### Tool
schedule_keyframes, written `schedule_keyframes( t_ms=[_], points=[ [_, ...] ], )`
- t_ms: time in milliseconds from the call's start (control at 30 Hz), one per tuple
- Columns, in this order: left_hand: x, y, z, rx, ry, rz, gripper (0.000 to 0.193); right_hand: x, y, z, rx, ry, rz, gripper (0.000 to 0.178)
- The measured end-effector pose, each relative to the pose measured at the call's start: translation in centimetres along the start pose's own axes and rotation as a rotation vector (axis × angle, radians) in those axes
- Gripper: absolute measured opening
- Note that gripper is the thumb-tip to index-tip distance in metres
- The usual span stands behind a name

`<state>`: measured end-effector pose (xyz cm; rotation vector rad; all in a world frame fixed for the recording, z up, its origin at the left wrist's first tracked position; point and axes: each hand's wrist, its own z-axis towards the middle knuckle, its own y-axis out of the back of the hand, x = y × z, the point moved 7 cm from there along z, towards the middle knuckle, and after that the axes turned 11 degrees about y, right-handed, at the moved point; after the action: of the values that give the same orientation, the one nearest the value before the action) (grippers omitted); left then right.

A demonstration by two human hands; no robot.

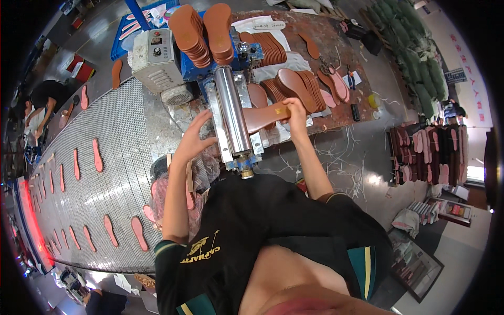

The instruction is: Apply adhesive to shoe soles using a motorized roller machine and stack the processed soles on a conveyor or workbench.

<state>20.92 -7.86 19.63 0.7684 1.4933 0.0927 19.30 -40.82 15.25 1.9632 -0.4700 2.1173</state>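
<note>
- The left hand (195, 137) hangs spread-fingered and empty, just beside the left edge of the steel roller (231, 109).
- The right hand (294, 113) pinches the heel end of a brown sole (263, 116), whose toe meets the roller's right side.
- Sole stacks (296, 86) crowd the workbench (336, 47) beyond.
- Left, the mesh conveyor (113, 178) carries pink insoles (97, 155), well apart.
</note>
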Motion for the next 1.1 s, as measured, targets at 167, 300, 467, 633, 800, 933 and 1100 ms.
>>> schedule_keyframes(
  t_ms=[167, 300, 467, 633, 800, 933, 1100],
  points=[
    [-4.3, -1.1, 0.9, 0.087, -0.129, 0.184, 0.088, -2.1, 0.0, -3.4, 0.148, -0.037, -0.019, 0.038],
    [-3.3, -0.3, -0.2, -0.012, -0.134, 0.311, 0.085, -10.5, 4.4, -6.4, 0.121, -0.237, -0.174, 0.031],
    [-0.4, 2.1, -2.3, -0.1, -0.114, 0.398, 0.08, -21.8, 9.3, -12.1, 0.361, -0.36, -0.358, 0.021],
    [4.7, 4.1, -5.7, -0.098, 0.077, 0.22, 0.079, -31.0, 13.7, -17.8, 0.584, -0.449, -0.558, 0.026],
    [15.1, -0.6, -15.1, -0.035, 0.584, -0.885, 0.057, -32.3, 17.6, -17.7, 0.518, -0.428, -0.767, 0.025],
    [20.0, -4.9, -22.2, -0.345, 0.718, -1.567, 0.053, -28.6, 15.3, -16.3, 0.459, -0.723, -0.514, 0.017],
    [22.2, -6.3, -23.4, -0.475, 0.801, -1.677, 0.067, -25.6, 13.8, -14.6, 0.458, -0.755, -0.544, 0.015]
  ],
)
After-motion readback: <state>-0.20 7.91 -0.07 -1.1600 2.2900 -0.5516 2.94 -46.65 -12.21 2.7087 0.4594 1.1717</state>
